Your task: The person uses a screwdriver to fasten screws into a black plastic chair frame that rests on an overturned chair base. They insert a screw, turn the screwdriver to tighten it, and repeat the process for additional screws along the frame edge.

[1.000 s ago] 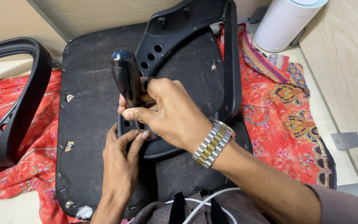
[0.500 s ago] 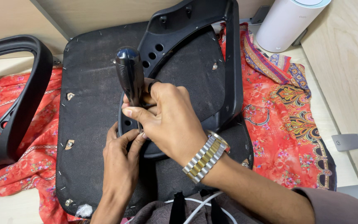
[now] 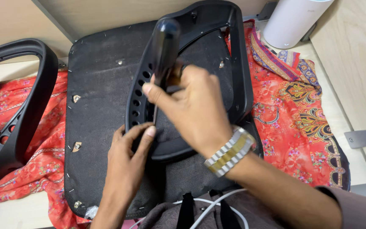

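Screwdriver (image 3: 162,51), black-handled and upright, sits clamped in my right hand (image 3: 193,108) over the black plastic armrest (image 3: 238,63) lying on the upturned seat base (image 3: 98,97). My left hand (image 3: 128,157) pinches its fingers together near the shaft's lower end. Red patterned cloth (image 3: 301,114) spreads beneath; a white cylinder (image 3: 293,21) stands beyond.

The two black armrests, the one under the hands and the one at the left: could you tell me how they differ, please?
The middle armrest lies on the black seat base with the screwdriver against it; the left armrest lies on red cloth, untouched and partly cut off. Both are black plastic loops with holes.
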